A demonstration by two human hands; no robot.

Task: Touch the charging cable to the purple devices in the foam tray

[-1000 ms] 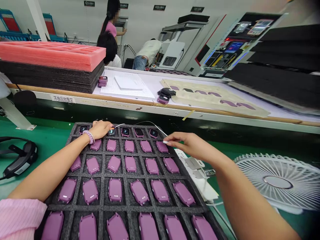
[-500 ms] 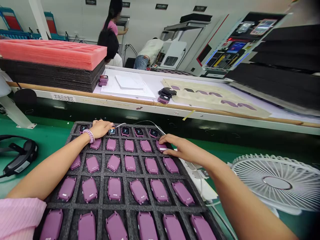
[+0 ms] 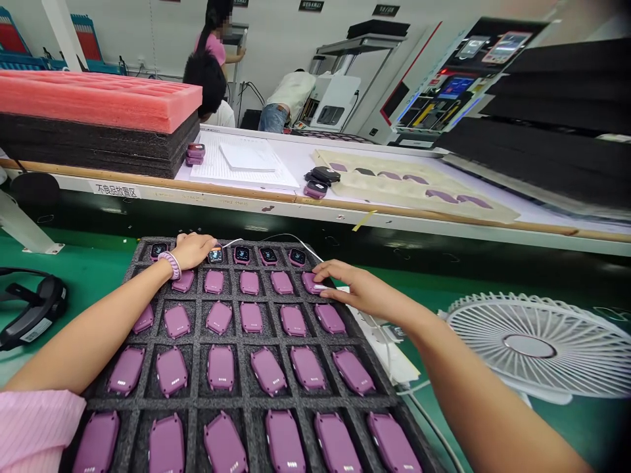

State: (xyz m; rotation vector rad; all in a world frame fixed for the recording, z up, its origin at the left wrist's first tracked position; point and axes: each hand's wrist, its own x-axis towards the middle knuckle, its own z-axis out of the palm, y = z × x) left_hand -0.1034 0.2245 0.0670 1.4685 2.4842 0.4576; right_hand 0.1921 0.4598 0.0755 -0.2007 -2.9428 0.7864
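While the left hand [image 3: 193, 248] rests on the far row of the dark foam tray [image 3: 197, 345], its fingers curl over one watch there, so I cannot tell if it grips it. Just to the right of that hand, four watches with lit screens [image 3: 269, 255] lie face up in a line. The right hand [image 3: 355, 289] lies flat with its fingers close together, and the fingertips [image 3: 319, 287] press on a purple watch [image 3: 311, 282] lying face down in the corner pocket of the next row. A thin white cable [image 3: 276, 238] runs beyond both hands. Nearer the person, rows of purple watches [image 3: 269, 371] lie face down. I think a hard push could tip that watch in its pocket, and a sleeve or wrist could snag the cable and drag a lit watch out
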